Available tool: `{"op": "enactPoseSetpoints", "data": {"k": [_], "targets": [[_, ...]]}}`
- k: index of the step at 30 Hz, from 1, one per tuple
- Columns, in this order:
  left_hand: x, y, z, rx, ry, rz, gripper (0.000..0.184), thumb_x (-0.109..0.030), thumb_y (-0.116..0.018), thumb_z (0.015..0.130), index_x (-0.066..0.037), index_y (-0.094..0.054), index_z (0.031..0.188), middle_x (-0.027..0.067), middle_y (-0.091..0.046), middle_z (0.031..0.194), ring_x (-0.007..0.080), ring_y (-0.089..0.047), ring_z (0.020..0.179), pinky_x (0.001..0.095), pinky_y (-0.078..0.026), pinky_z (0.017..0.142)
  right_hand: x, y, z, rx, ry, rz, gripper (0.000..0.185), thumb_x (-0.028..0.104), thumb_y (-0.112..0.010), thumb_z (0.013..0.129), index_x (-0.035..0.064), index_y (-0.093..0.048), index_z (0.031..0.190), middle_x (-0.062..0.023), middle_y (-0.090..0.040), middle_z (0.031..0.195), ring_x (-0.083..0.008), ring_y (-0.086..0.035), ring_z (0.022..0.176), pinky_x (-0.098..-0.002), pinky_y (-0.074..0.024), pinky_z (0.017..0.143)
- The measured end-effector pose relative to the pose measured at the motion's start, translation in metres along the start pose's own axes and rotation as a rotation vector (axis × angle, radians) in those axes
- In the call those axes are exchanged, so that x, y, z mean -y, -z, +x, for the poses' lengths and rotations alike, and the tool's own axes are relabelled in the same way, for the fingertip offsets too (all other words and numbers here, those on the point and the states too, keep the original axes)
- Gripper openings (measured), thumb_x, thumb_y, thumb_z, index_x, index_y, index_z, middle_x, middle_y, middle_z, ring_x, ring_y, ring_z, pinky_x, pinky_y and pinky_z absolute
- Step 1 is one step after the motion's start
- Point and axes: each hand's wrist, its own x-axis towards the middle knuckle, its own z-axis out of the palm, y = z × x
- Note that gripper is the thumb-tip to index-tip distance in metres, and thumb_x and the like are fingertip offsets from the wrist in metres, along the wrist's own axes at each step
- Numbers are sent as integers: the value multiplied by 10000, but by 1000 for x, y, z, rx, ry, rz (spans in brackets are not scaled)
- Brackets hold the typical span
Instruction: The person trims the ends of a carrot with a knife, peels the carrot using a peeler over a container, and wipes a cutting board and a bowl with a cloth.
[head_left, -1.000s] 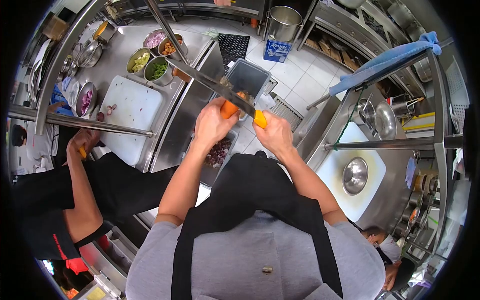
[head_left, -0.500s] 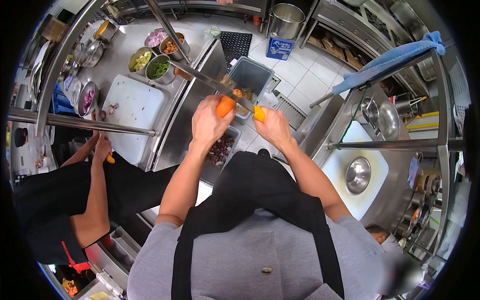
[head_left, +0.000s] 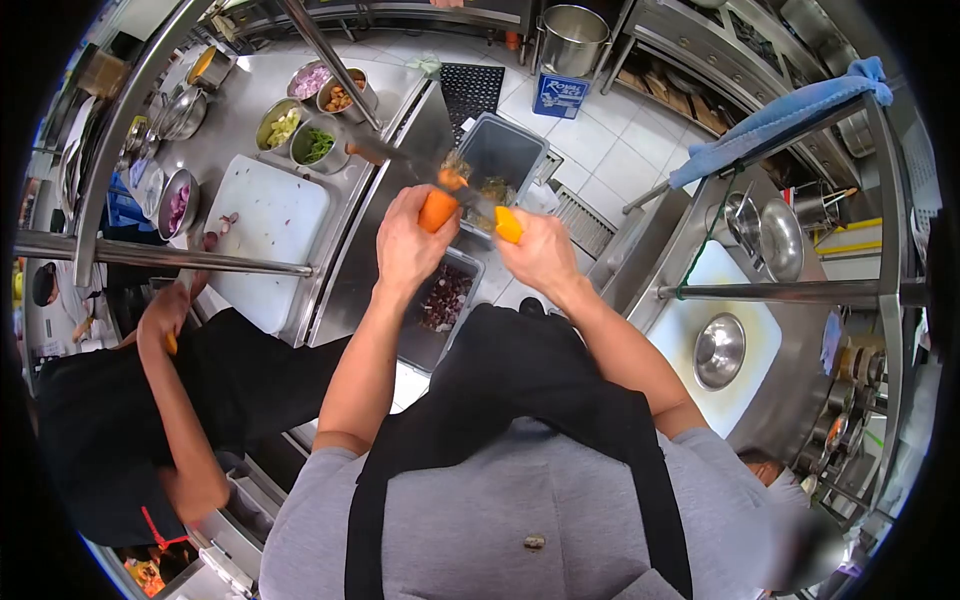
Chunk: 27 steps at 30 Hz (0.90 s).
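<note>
My left hand (head_left: pixel 408 238) is wrapped round a thick orange carrot (head_left: pixel 438 211), held in the air. Closed round the yellow handle (head_left: pixel 509 225) of a large knife is my right hand (head_left: pixel 540 248). The knife's blade (head_left: pixel 410 163) is blurred and reaches left past the carrot's top end. An orange piece (head_left: pixel 453 178) shows at that end, over the near edge of a grey bin (head_left: pixel 500 150) with scraps in it. Below my hands a second grey bin (head_left: pixel 440 305) holds dark red and white pieces.
At left, a co-worker (head_left: pixel 170 400) stands by a white cutting board (head_left: pixel 265 240). Bowls of cut vegetables (head_left: pixel 315 145) stand on that steel counter. Metal shelf rails cross both sides. At right, a metal bowl (head_left: pixel 719 350) sits on another board (head_left: pixel 680 380).
The knife blade has shifted and blurred, and the carrot's end piece now looks separated. My hands have moved slightly left. The co-worker's arms have shifted.
</note>
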Motion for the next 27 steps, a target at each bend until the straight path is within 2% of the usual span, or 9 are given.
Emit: {"op": "enactPoseSetpoints", "data": {"k": [1,3,6,10,12,17,23,25,27], "targets": [[-1,-1,-1,26,57,-3,402,-238,-808,779,-47,-680,1109,148,-685,1059,365,-651,1023,438,-523,891,1,-2,0,-30,107,27,207,253,-664,859,48,-647,839,-205,-692,794,-436,-677,732,-514,-545,658],[-1,-4,0,57,132,-32,380,-239,-812,751,-55,-705,1065,185,-692,1043,383,-649,1040,461,-520,900,2,-4,0,-3,108,3,209,256,-668,860,49,-642,840,-198,-691,789,-436,-675,730,-516,-544,655],[2,-9,0,41,99,10,439,-243,-843,754,-45,-709,1122,187,-723,1037,366,-701,976,410,-544,863,1,-5,0,15,115,-26,217,262,-671,862,49,-638,843,-190,-694,790,-436,-675,731,-517,-546,653],[-7,-7,-2,62,130,48,433,-252,-834,754,-38,-705,1107,194,-722,1015,376,-699,963,422,-545,848,1,-5,2,-24,95,-11,222,268,-667,866,48,-643,848,-187,-701,798,-432,-679,734,-517,-550,656],[-13,-5,-1,98,184,-4,377,-226,-796,759,-54,-696,1080,182,-687,1045,387,-646,1037,463,-519,899,0,-4,3,-19,91,-21,223,271,-666,868,50,-646,850,-189,-702,801,-431,-681,735,-518,-550,658],[-16,-3,-1,49,131,45,382,-214,-792,768,-59,-685,1100,157,-681,1053,372,-646,1029,450,-516,900,-8,-8,5,-18,80,-37,228,275,-660,875,50,-647,845,-192,-704,804,-433,-683,734,-522,-552,659],[-1,-3,-3,-74,5,40,376,-231,-809,793,-45,-674,1090,124,-671,1035,353,-648,989,421,-523,882,-88,-37,19,116,-103,-152,259,277,-641,872,44,-718,956,-257,-710,851,-438,-701,831,-530,-560,745],[0,0,-3,-81,4,9,377,-234,-814,797,-41,-672,1088,121,-669,1031,350,-648,983,415,-525,878,-103,-35,21,236,-383,-183,294,276,-626,873,37,-738,1003,-272,-716,896,-443,-702,868,-528,-559,784],[4,1,-4,-73,-2,3,376,-226,-817,795,-40,-671,1088,120,-668,1030,346,-649,979,411,-525,874,-104,-36,18,201,-369,-142,302,285,-622,875,38,-741,1002,-273,-715,903,-446,-700,865,-528,-557,784]]}}
